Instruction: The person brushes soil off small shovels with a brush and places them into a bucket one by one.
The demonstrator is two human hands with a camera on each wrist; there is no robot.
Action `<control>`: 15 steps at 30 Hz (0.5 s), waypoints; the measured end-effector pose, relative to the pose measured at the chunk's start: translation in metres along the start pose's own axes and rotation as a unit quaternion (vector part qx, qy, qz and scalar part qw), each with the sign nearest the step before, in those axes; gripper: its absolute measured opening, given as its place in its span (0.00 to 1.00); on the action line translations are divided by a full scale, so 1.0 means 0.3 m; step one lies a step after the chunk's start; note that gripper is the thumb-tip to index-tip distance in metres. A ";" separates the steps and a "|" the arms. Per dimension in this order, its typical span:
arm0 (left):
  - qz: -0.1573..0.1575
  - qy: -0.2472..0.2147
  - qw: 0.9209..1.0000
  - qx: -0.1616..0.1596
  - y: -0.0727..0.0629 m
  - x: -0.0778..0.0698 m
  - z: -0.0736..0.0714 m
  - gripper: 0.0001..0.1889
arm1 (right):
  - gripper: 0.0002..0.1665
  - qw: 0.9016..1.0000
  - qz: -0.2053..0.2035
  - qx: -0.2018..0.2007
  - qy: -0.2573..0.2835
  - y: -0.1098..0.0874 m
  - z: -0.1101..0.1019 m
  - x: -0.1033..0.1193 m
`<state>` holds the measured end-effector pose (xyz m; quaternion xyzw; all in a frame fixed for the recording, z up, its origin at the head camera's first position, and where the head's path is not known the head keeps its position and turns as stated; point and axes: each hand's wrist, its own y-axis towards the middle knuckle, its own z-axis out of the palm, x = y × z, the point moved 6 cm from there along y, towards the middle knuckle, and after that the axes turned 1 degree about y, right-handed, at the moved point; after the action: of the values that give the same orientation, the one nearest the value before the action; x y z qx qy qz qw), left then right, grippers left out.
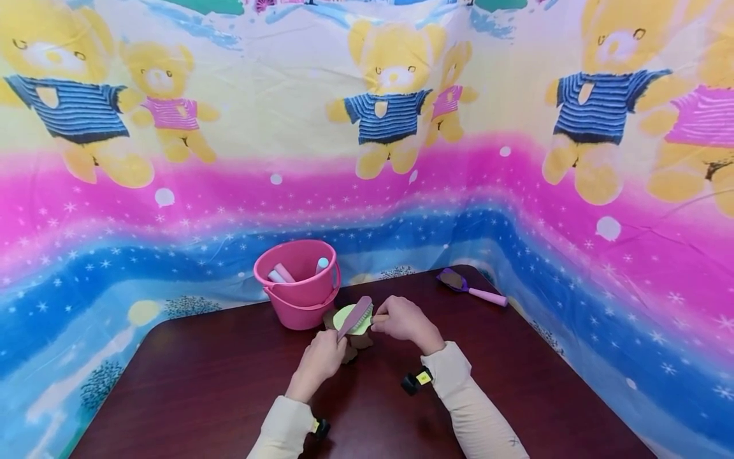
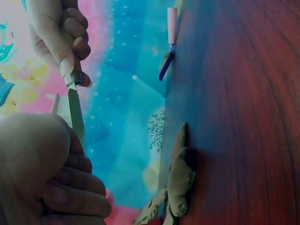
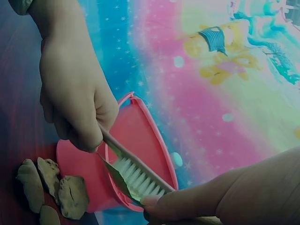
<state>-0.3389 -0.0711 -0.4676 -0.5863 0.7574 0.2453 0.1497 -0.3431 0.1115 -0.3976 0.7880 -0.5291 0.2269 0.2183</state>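
Head view has both hands busy over the middle of the surface (image 1: 201, 389), right in front of a pink bucket (image 1: 301, 312). Left hand (image 1: 322, 357) is wrapped around the handle end of a mauve brush (image 1: 358, 313), and the right hand (image 1: 401, 320) pinches the handle of a pale green trowel (image 1: 343, 313), so neither one's free. Brush lies slantwise across the trowel's blade, and from the right wrist cam you can see the white bristles (image 3: 140, 180) right up against the green. Both tools are up in the air, with a few brown clumps (image 3: 72, 197) sitting on the surface below, close by the bucket; some of them touch each other. Bucket stands upright with its handle hanging down the front, and a few pale tool ends poke up inside: a pink one, a whitish one and a light blue one. Way over near the far right corner there's a purple scoop with a pink handle (image 1: 487, 297), and a brown lump (image 1: 451, 278) sits in it. Teddy bear cloth (image 1: 229, 210) hangs all round the back, btw.
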 end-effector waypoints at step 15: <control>-0.016 0.020 1.000 -0.013 -0.001 0.047 -0.012 0.18 | 0.27 1.000 0.004 0.006 -0.010 -0.003 -0.002 -0.004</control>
<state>-0.3421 -0.0846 -0.4719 -0.6052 0.7474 0.2411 0.1305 -0.3428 0.1130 -0.3980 0.7893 -0.5334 0.2226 0.2074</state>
